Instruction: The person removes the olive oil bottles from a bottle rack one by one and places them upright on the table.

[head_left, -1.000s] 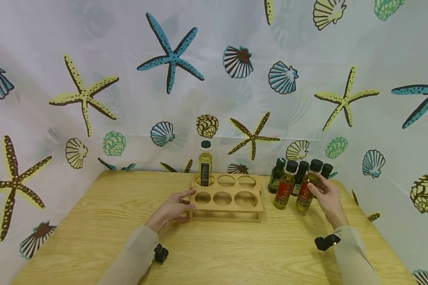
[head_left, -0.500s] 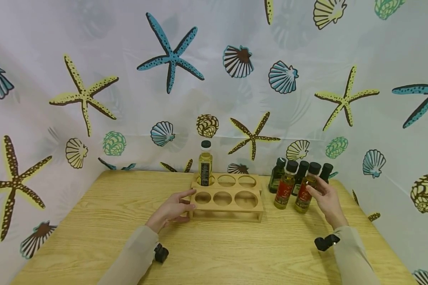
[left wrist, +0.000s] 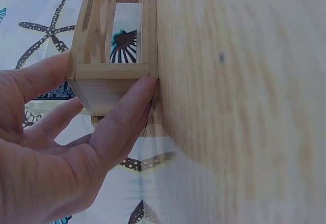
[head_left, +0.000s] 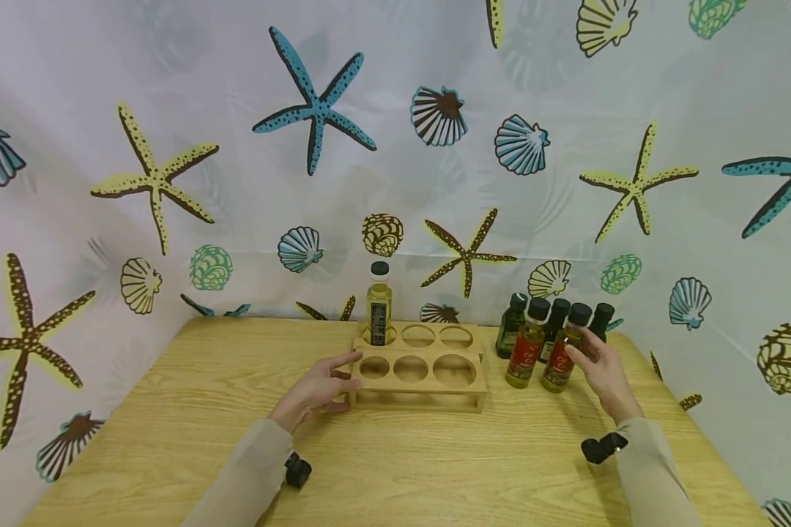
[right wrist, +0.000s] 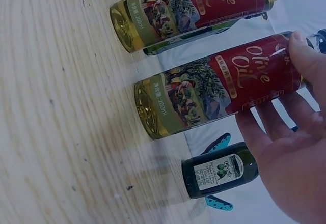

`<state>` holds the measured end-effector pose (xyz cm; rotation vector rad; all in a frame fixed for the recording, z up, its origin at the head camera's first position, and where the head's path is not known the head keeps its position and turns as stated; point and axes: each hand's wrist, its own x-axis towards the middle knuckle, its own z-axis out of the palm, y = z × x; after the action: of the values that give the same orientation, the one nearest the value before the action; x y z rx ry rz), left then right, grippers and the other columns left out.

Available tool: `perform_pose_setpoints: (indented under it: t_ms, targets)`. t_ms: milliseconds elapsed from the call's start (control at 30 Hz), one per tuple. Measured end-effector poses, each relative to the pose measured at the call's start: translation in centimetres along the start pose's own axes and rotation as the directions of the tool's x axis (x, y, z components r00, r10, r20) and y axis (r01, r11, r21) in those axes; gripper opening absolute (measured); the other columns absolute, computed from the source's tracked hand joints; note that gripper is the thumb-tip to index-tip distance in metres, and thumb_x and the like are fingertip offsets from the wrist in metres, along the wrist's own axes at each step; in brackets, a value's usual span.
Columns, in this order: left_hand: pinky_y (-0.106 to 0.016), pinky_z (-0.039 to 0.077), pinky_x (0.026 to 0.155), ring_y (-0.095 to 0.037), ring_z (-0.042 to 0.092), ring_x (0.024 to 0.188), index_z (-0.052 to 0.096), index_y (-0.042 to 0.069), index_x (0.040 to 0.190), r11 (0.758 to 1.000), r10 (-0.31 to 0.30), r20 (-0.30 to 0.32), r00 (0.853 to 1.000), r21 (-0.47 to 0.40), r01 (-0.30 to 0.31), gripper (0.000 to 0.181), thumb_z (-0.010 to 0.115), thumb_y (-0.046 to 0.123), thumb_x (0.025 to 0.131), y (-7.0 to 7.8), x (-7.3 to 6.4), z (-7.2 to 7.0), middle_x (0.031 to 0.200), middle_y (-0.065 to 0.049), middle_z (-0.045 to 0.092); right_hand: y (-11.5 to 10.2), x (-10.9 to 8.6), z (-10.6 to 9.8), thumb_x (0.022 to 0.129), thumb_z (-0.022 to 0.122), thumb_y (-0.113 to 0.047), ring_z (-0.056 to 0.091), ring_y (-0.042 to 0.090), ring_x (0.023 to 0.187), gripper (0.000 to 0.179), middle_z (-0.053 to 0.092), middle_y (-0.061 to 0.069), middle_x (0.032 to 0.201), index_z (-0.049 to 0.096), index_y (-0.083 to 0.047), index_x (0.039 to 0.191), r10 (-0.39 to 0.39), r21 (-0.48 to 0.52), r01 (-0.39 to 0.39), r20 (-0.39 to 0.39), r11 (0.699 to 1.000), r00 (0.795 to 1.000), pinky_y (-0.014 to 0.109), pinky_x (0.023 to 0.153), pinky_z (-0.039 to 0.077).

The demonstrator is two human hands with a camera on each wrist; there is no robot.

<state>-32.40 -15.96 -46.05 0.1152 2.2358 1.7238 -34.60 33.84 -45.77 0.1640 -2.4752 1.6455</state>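
My right hand (head_left: 606,373) grips a red-labelled olive oil bottle (head_left: 558,364) near its top, thumb on one side and fingers on the other. In the right wrist view this bottle (right wrist: 204,89) is nearly upright; I cannot tell whether its base touches the table. A matching olive oil bottle (head_left: 524,359) stands just to its left. My left hand (head_left: 316,388) holds the left end of a two-tier wooden bottle rack (head_left: 418,393), thumb and fingers spanning its side (left wrist: 112,89). A clear bottle of yellow oil (head_left: 379,311) stands in the rack's back left hole.
Dark green bottles stand behind the red-labelled ones: one at left (head_left: 510,329), one in the middle (head_left: 556,322) and one at right (head_left: 601,322), partly hidden by my hand. A patterned curtain (head_left: 395,183) rises behind the wooden table (head_left: 435,468).
The gripped olive oil bottle has shifted slightly left, towards the matching one, with my right hand. My left hand and the rack have stayed in place.
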Motion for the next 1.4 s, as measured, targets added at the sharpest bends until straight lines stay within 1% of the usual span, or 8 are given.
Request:
perform_pose_setpoints:
  t_ms: [667,933,1000,1067,1133,1200,1267,1400]
  targets:
    - [-0.044,0.058,0.084,-0.036,0.054,0.125,0.036,0.023,0.153,1.000,-0.008,-0.007,1.000,0.001,0.008,0.063,0.062,0.011,0.097,0.10,0.56,-0.16,0.147,-0.028,0.039,-0.28,0.14,-0.75,0.103,0.049,-0.037,0.028,0.040,0.144,0.067,0.027,0.024,0.158,0.020,-0.009,0.158,-0.019,0.042,0.016,0.057,0.999,0.998,0.060,0.115,0.026]
    - [-0.044,0.058,0.084,-0.037,0.053,0.126,0.036,0.024,0.154,1.000,-0.005,-0.006,1.000,0.003,0.005,0.064,0.062,0.012,0.097,-0.04,0.60,-0.12,0.147,-0.027,0.039,-0.75,-0.05,-0.91,0.101,0.054,-0.036,0.015,0.043,0.148,0.082,0.011,0.024,0.162,0.002,-0.009,0.159,0.039,0.049,-0.039,0.013,0.998,0.999,0.060,0.117,0.021]
    - [-0.044,0.058,0.084,-0.036,0.054,0.125,0.036,0.023,0.154,1.000,-0.004,-0.003,1.000,0.002,0.004,0.064,0.062,0.011,0.097,-0.10,0.59,-0.10,0.147,-0.027,0.039,-0.84,-0.12,-0.83,0.100,0.056,-0.037,0.023,0.038,0.147,0.081,0.019,0.022,0.161,0.009,-0.008,0.159,0.041,0.066,-0.039,-0.030,0.997,0.999,0.056,0.117,0.026]
    - [-0.045,0.058,0.084,-0.035,0.055,0.124,0.036,0.023,0.154,1.000,-0.005,-0.003,1.000,0.001,0.005,0.064,0.062,0.011,0.097,-0.16,0.59,-0.08,0.147,-0.027,0.040,-0.88,-0.19,-0.66,0.099,0.057,-0.039,0.037,0.026,0.140,0.076,0.035,0.015,0.155,0.019,-0.009,0.158,0.052,0.092,-0.044,-0.090,0.995,0.995,0.044,0.114,0.036]
    - [-0.045,0.058,0.084,-0.035,0.056,0.123,0.036,0.023,0.154,1.000,-0.005,-0.003,1.000,0.002,0.005,0.064,0.062,0.012,0.097,-0.21,0.56,-0.06,0.146,-0.027,0.040,-0.85,-0.24,-0.49,0.098,0.059,-0.038,0.049,0.012,0.126,0.068,0.050,0.002,0.141,0.033,-0.010,0.153,0.062,0.130,-0.040,-0.165,0.991,0.984,0.031,0.105,0.044]
    - [-0.044,0.058,0.084,-0.034,0.057,0.122,0.036,0.023,0.154,1.000,-0.004,-0.005,1.000,0.004,0.004,0.064,0.062,0.012,0.097,-0.24,0.54,-0.03,0.146,-0.027,0.040,-0.83,-0.29,-0.32,0.097,0.062,-0.036,0.055,0.002,0.110,0.056,0.058,-0.011,0.123,0.047,-0.010,0.144,0.068,0.186,-0.023,-0.238,0.982,0.969,0.019,0.092,0.050]
    - [-0.044,0.058,0.084,-0.034,0.057,0.121,0.036,0.022,0.154,1.000,-0.003,-0.008,1.000,0.005,0.003,0.063,0.062,0.012,0.097,-0.24,0.49,0.01,0.146,-0.027,0.041,-0.84,-0.36,-0.23,0.095,0.066,-0.030,0.059,-0.001,0.096,0.041,0.061,-0.017,0.106,0.059,-0.011,0.130,0.067,0.253,0.011,-0.298,0.967,0.952,0.015,0.080,0.052]
    - [-0.044,0.059,0.083,-0.033,0.057,0.121,0.037,0.022,0.153,1.000,-0.006,-0.013,1.000,0.008,0.006,0.063,0.062,0.011,0.097,-0.21,0.39,0.12,0.146,-0.027,0.041,-0.96,-0.55,-0.22,0.093,0.069,-0.025,0.061,0.006,0.074,0.018,0.066,-0.010,0.084,0.068,-0.013,0.105,0.061,0.337,0.068,-0.358,0.939,0.932,0.018,0.066,0.054]
